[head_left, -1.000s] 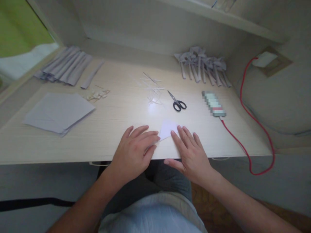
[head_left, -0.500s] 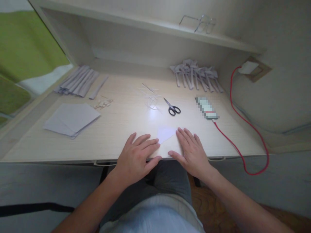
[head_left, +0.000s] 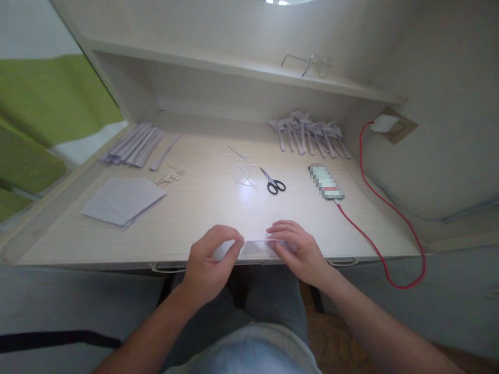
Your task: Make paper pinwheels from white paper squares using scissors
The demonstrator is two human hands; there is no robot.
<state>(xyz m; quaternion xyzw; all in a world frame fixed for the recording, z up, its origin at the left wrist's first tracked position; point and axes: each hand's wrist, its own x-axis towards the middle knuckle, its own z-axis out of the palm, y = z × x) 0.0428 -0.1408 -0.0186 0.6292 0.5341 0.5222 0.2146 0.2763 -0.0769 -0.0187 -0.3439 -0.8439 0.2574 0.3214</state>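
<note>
While both hands work at the near edge of the table (head_left: 202,208), the folded white paper strip (head_left: 255,247) lies between them, its long axis running left to right, parallel to that edge. Left hand (head_left: 208,259) curls over the strip's left end, its fingers (head_left: 228,244) narrowed on the paper; right hand (head_left: 298,249) presses the right end, fingers (head_left: 280,231) bent and pinching the fold. Each hand is equally close, one per end. Scissors (head_left: 273,183) lie well apart, farther back on the table
</note>
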